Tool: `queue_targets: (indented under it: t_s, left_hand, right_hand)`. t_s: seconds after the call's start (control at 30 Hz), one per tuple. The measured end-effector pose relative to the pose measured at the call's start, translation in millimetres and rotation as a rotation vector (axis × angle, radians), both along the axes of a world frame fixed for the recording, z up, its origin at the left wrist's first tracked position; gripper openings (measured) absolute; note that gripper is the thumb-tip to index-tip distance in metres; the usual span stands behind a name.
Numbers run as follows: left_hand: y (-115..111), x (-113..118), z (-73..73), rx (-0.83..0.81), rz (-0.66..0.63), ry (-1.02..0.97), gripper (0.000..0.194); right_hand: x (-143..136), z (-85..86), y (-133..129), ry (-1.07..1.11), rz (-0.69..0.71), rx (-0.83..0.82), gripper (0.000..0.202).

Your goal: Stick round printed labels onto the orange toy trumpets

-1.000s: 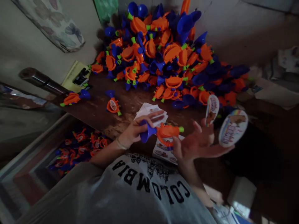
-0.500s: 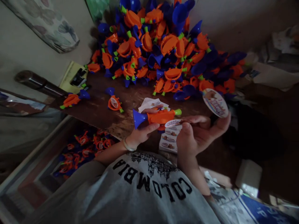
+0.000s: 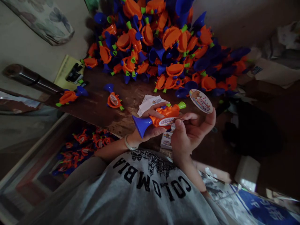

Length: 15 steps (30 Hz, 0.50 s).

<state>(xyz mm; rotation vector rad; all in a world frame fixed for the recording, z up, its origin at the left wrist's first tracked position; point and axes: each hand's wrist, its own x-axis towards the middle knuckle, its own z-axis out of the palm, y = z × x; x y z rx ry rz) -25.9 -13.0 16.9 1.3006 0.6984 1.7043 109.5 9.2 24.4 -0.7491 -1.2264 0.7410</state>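
Observation:
A toy trumpet (image 3: 172, 112) with an orange body, blue bell and lime-green mouthpiece lies in my left hand (image 3: 143, 135), whose fingers wrap round it from behind and below. Between thumb and fingers, my right hand (image 3: 192, 134) pinches an oval printed sticker (image 3: 167, 121) that lies along the trumpet's side. How much of it is stuck down I cannot tell. A second oval sticker (image 3: 201, 101) clings to a raised fingertip of the same hand. Under the hands is a stack of sticker sheets (image 3: 166, 142), partly hidden. White papers (image 3: 150, 103) lie just beyond the trumpet.
A large heap of toy trumpets (image 3: 172, 37) covers the table's back. One stickered trumpet (image 3: 114, 100) and another trumpet (image 3: 69, 97) lie left, near a dark flask (image 3: 30, 78). Below left, a bin holds stickered trumpets (image 3: 81, 139). A black bag-like shape (image 3: 253, 128) is at right.
My right hand has moved left, bringing the pinched sticker flat against the trumpet's side. The trumpet has turned so its buttons and side show more. The view has shifted slightly.

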Motion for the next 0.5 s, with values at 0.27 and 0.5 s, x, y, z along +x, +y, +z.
queue_targets:
  t_s: [0.27, 0.5]
  left_hand:
    - [2.0, 3.2, -2.1, 0.021, -0.006, 0.010, 0.031]
    - [4.2, 6.2, -1.0, 0.045, 0.017, 0.033, 0.023]
  right_hand:
    - [0.8, 1.3, 2.5, 0.014, 0.005, 0.038, 0.082]
    - [4.5, 3.7, 1.7, -0.055, -0.050, 0.026, 0.080]
